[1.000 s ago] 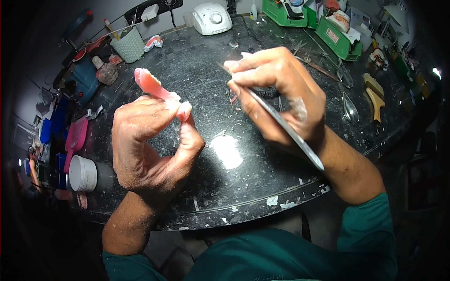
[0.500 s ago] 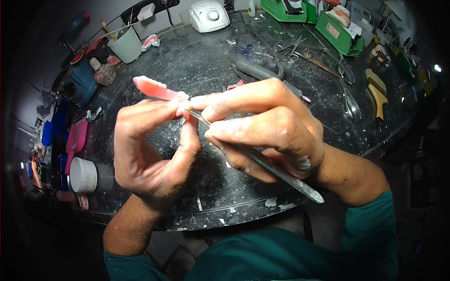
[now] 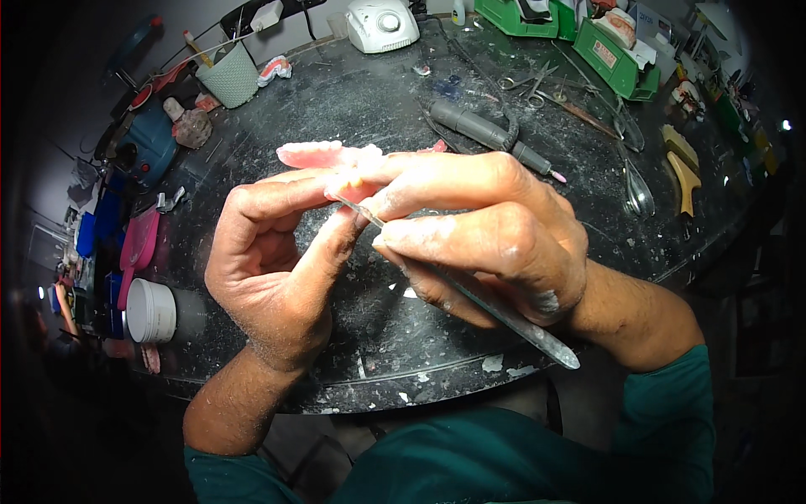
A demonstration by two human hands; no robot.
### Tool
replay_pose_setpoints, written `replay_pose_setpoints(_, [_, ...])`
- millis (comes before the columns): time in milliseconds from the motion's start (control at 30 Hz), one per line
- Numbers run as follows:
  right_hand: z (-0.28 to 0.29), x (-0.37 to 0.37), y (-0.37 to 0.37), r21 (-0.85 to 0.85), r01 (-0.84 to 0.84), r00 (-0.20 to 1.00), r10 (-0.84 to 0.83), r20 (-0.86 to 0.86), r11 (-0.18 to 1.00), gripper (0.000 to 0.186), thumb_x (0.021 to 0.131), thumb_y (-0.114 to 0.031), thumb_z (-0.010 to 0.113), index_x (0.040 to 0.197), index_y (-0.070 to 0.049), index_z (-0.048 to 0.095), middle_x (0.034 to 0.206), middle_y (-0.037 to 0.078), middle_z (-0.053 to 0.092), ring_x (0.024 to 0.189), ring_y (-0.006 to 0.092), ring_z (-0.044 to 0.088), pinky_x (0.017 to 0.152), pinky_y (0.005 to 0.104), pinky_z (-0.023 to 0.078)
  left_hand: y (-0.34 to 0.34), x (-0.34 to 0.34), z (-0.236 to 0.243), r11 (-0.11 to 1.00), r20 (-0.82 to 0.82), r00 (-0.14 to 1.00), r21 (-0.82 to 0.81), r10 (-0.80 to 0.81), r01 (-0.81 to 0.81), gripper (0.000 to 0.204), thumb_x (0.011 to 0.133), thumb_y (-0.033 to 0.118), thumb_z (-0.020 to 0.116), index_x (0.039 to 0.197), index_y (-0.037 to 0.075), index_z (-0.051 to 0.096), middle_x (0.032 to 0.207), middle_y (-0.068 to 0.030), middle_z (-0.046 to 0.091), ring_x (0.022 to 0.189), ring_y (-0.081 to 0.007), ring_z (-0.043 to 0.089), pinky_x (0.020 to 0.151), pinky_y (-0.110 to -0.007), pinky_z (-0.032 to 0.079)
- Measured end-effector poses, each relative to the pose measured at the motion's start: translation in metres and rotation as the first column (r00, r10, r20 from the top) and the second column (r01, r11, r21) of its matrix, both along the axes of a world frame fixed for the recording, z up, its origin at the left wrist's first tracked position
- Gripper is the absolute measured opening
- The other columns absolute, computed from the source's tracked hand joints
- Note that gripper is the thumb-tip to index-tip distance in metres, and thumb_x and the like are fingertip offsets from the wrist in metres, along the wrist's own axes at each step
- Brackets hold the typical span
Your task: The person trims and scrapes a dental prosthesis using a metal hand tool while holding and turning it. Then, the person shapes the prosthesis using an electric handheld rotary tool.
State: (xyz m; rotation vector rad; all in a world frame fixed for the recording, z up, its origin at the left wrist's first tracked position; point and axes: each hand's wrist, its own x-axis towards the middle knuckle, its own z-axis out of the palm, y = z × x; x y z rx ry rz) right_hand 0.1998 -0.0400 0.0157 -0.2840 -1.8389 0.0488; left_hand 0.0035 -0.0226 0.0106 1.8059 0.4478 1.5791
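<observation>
A pink denture point(image 3: 312, 154) with pale teeth is pinched between the thumb and fingers of my left hand point(image 3: 277, 260). Bright light washes out part of it. My right hand point(image 3: 495, 235) grips a slim metal carving knife point(image 3: 512, 316) like a pen, its handle slanting down to the right. The blade's tip rests at the denture's near edge, close to my left thumb. Fingertips of my right hand also reach the denture's right side, so part of it is hidden.
Behind my hands lies a grey rotary handpiece point(image 3: 474, 126), cabled near a white control box point(image 3: 382, 27). Scissors point(image 3: 534, 88), a brush point(image 3: 683, 181) and green bins point(image 3: 606, 60) are at the right. A white tub point(image 3: 151, 311) and a pink dustpan point(image 3: 139, 244) stand left.
My left hand has turned the denture, bringing its raised end lower and to the right, with teeth now showing near the blade. The right hand keeps nearly the same place and grip.
</observation>
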Motion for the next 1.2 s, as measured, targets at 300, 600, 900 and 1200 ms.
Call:
replay_pose_setpoints(300, [-0.004,-0.01,0.002,0.051,0.093,0.99,-0.086,-0.115,0.994,0.017,0.077,-0.002,0.075,0.089,0.0,0.064,0.1,0.014,0.066,0.09,0.0261,0.072,0.077,0.0356,0.063,-0.004,0.001,0.002,0.999,-0.027,1.0,0.029,0.015,-0.014,0.024,0.084,-0.012,0.07,0.105,-0.005,0.058,0.108,-0.0176,0.065,0.107,-0.0233,0.066,0.097,-0.034,0.051])
replay_pose_setpoints(600, [-0.004,-0.012,0.002,0.068,0.097,0.988,-0.087,-0.129,0.993,0.018,0.077,-0.005,0.076,0.087,0.001,0.062,0.097,0.015,0.067,0.089,0.0275,0.072,0.078,0.0368,0.063,-0.003,0.0,0.001,1.0,-0.02,1.0,0.027,-0.002,0.003,0.026,0.083,-0.013,0.07,0.105,-0.005,0.058,0.108,-0.0166,0.064,0.107,-0.0216,0.065,0.097,-0.034,0.052])
replay_pose_setpoints(900, [-0.003,-0.002,0.007,0.115,-0.023,0.999,0.026,-0.025,0.993,0.032,0.081,0.001,0.076,0.108,-0.001,0.057,0.109,0.019,0.064,0.104,0.0323,0.069,0.087,0.044,0.061,-0.005,0.001,0.004,0.998,0.014,0.999,-0.04,-0.049,0.05,0.028,0.082,-0.012,0.07,0.105,-0.005,0.056,0.107,-0.015,0.064,0.103,-0.0195,0.066,0.096,-0.032,0.053])
replay_pose_setpoints(1200, [0.002,-0.002,0.004,0.14,0.088,0.996,-0.089,0.003,0.986,0.033,0.078,0.001,0.081,0.103,-0.002,0.06,0.103,0.015,0.067,0.098,0.0288,0.071,0.084,0.0404,0.062,-0.006,0.001,0.005,0.998,-0.002,0.999,-0.037,-0.052,0.052,0.027,0.083,-0.012,0.069,0.105,-0.004,0.056,0.107,-0.0147,0.064,0.104,-0.0189,0.066,0.098,-0.033,0.052])
